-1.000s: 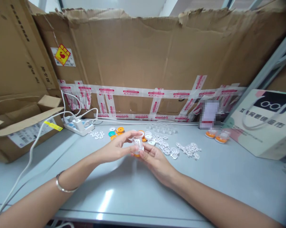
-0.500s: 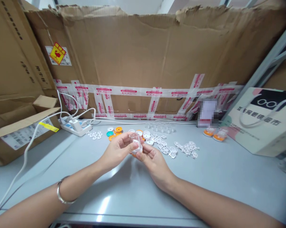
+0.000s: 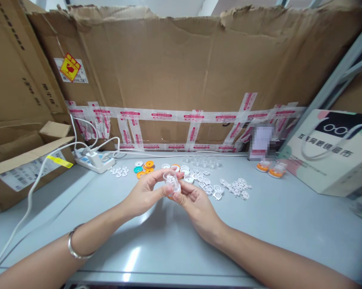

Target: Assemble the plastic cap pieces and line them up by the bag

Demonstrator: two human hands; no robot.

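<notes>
Both hands grip one small clear plastic part with white pieces inside [image 3: 172, 182], held above the table in the middle of the view. My left hand [image 3: 147, 192] has its fingers round the left side, thumb pressed on the front. From the right, my right hand [image 3: 195, 202] pinches the lower edge with its thumb; its other fingers curl behind. A little orange shows under the part, mostly hidden by the fingers. Just behind the hands lie orange rings [image 3: 149, 164], a teal ring [image 3: 138, 169] and white rings [image 3: 188, 179].
Several white perforated pieces [image 3: 236, 186] and small white caps [image 3: 119, 171] lie on the grey table [image 3: 174, 249]. Clear cups [image 3: 205, 161] stand at the back. Two orange-based clear units [image 3: 277, 169] are beside a paper bag [image 3: 325, 156]. A power strip [image 3: 98, 162] stands near an open carton [image 3: 33, 168].
The clear part has tilted slightly in my fingers, and my left thumb has slid a little lower and leftward on it. Both hands keep their hold. The view has shifted slightly.
</notes>
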